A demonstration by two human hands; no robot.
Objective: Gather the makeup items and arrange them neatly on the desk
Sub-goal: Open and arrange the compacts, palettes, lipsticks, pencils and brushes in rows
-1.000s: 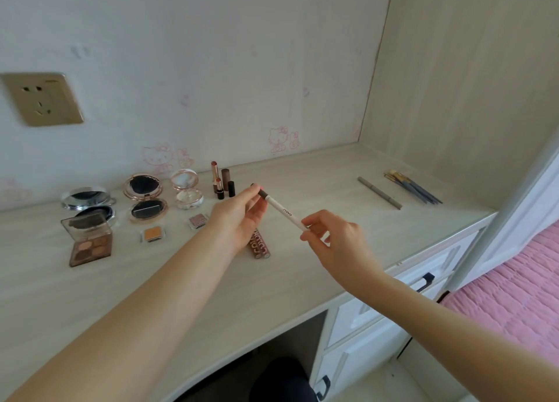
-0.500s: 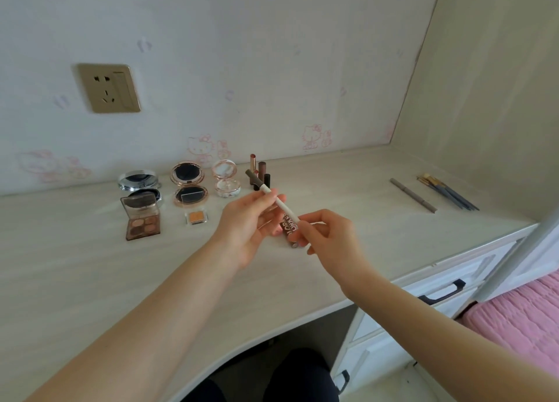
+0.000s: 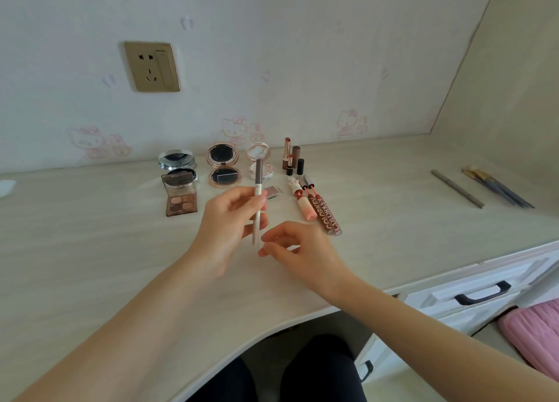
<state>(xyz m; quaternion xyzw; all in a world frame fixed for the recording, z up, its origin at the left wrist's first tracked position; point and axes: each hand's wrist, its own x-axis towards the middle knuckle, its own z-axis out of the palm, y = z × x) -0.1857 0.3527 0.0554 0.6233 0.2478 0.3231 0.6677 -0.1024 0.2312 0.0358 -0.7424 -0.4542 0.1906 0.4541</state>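
My left hand (image 3: 230,220) pinches a white makeup pencil (image 3: 257,202) with a brown cap, held nearly upright above the desk (image 3: 90,250). My right hand (image 3: 299,250) hovers just right of the pencil's lower end, fingers loosely curled and holding nothing. Behind the hands lies a row of makeup: an eyeshadow palette (image 3: 181,195), a silver compact (image 3: 176,162), a rose-gold compact (image 3: 223,165), a clear cushion case (image 3: 259,165), standing lipsticks (image 3: 292,159), and lip gloss tubes (image 3: 320,211).
A grey pencil (image 3: 456,188) and several brushes (image 3: 496,189) lie at the desk's far right by the side panel. A wall socket (image 3: 152,66) is above the desk. White drawers with a black handle (image 3: 482,292) sit at the lower right, a pink bed cover (image 3: 532,332) beside them.
The pencil has swung from slanted between both hands to nearly upright in my left hand. My right hand has let go of its lower end. The camera view shifted right.
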